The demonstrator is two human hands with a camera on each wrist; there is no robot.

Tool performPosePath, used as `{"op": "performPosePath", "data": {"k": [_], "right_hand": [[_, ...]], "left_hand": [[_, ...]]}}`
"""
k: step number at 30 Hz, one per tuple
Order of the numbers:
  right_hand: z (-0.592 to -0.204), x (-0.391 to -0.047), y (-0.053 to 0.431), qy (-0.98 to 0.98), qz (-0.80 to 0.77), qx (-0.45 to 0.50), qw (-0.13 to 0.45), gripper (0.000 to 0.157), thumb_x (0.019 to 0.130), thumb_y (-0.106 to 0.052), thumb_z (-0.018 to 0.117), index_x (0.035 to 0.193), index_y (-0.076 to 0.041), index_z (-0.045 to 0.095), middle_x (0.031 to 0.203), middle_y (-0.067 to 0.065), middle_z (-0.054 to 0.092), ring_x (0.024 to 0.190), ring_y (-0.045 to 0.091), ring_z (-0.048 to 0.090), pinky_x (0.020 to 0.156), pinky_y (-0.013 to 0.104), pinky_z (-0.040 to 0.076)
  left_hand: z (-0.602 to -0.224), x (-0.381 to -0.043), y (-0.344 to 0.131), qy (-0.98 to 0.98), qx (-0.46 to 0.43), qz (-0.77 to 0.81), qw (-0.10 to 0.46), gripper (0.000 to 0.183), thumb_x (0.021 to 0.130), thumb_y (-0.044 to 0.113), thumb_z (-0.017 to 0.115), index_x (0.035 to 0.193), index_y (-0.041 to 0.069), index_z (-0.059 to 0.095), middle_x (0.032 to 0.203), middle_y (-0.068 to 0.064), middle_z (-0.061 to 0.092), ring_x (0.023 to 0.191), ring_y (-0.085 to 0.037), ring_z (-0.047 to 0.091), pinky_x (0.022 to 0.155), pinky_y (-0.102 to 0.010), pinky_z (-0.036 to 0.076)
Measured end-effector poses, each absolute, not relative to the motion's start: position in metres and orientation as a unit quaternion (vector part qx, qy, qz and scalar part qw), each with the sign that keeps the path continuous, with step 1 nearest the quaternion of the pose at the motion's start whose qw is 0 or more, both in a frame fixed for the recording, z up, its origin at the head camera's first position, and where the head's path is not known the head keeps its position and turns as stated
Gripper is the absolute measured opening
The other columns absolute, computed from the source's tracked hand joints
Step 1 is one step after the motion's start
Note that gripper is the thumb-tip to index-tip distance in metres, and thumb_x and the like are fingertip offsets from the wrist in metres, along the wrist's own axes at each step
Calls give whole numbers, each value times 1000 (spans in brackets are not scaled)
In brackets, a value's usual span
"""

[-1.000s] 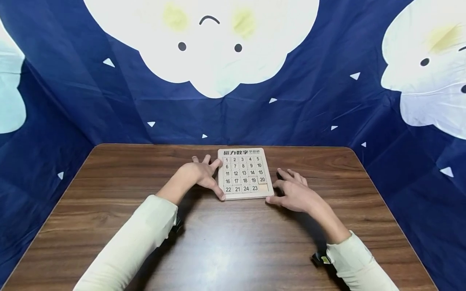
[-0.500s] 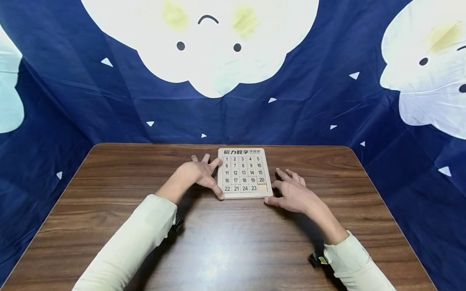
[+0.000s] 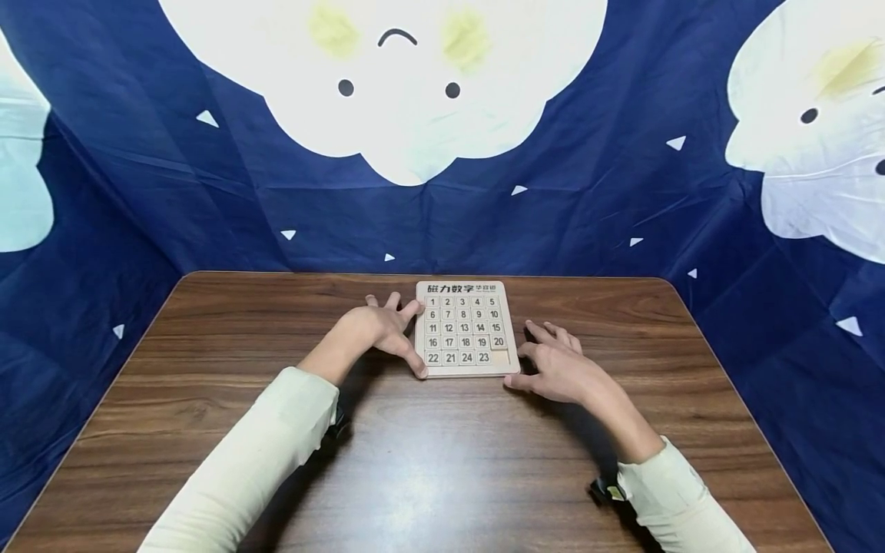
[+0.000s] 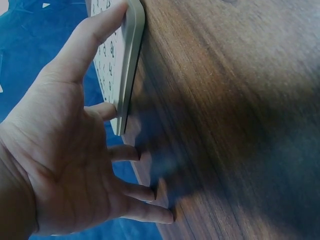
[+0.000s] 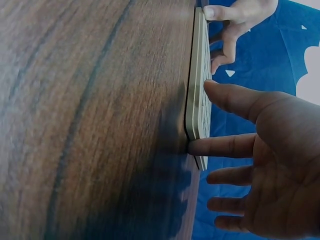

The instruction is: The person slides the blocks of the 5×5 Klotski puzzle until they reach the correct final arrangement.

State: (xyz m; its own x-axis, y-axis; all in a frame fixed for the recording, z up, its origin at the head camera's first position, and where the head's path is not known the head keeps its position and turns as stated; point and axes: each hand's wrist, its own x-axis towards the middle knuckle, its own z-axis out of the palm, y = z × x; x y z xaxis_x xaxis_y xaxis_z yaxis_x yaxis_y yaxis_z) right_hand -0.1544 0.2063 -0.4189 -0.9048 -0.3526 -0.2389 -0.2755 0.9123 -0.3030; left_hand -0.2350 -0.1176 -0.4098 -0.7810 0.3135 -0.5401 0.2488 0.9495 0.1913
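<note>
A flat sliding number puzzle (image 3: 463, 328) with numbered tiles in a pale frame lies near the back of the table. Its front row reads 22, 21, 24, 23, with a gap at the right end below tile 20. My left hand (image 3: 380, 329) is spread at the puzzle's left side; in the left wrist view its thumb (image 4: 95, 35) rests on a corner and the index finger touches the edge. My right hand (image 3: 558, 367) is beside the right edge, fingers relaxed. In the right wrist view the right thumb (image 5: 235, 100) and index finger are at the frame; firm contact is unclear.
The brown wood-grain table (image 3: 415, 461) has a glossy reflection at the front. Behind it and at both sides hangs a dark blue cloth (image 3: 207, 192) with white clouds and small triangles. Each wrist wears a small black device.
</note>
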Motion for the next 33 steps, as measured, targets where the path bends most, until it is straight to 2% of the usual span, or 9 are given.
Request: {"op": "performPosePath", "data": {"k": [6,15,17,22,28,33], "right_hand": [[-420,-156,206,967,-127,-167,145,60,101,-55,80,142,-11,77,182,28,32,167,60,28,132,80,26],[-420,-156,206,967,-128,-167,145,63,100,-55,80,143,-9,76,182,28,33,168,60,27,132,80,25],[-419,-156,206,966,-129,-169,145,64,100,-55,80,144,-9,76,182,28,33,168,60,26,132,81,25],[-417,-155,206,967,-125,-169,142,62,101,-55,79,144,-11,76,182,28,32,168,60,26,131,81,26],[-418,-147,201,975,-103,-168,106,67,101,-53,80,150,-8,72,182,29,33,168,61,26,133,80,23],[-417,-140,192,965,-130,-211,86,62,101,-50,81,151,-15,71,182,29,34,168,62,26,133,82,22]], "left_hand": [[-411,-235,-117,941,148,56,298,140,73,79,92,180,31,17,183,-26,17,165,-75,6,122,-89,34],[-412,-236,-117,940,145,65,301,144,68,83,93,180,33,17,186,-25,11,165,-75,4,121,-92,32],[-408,-235,-118,939,142,64,306,143,70,80,93,180,32,16,187,-25,9,166,-73,2,122,-92,31],[-409,-238,-119,942,145,60,295,141,72,80,92,180,32,16,184,-26,14,165,-75,4,119,-92,34],[-410,-236,-119,941,146,60,300,143,72,80,92,181,33,14,185,-25,14,166,-74,3,119,-92,34],[-409,-235,-117,940,143,61,303,143,72,79,92,181,32,14,185,-25,14,166,-74,3,121,-92,32]]}}
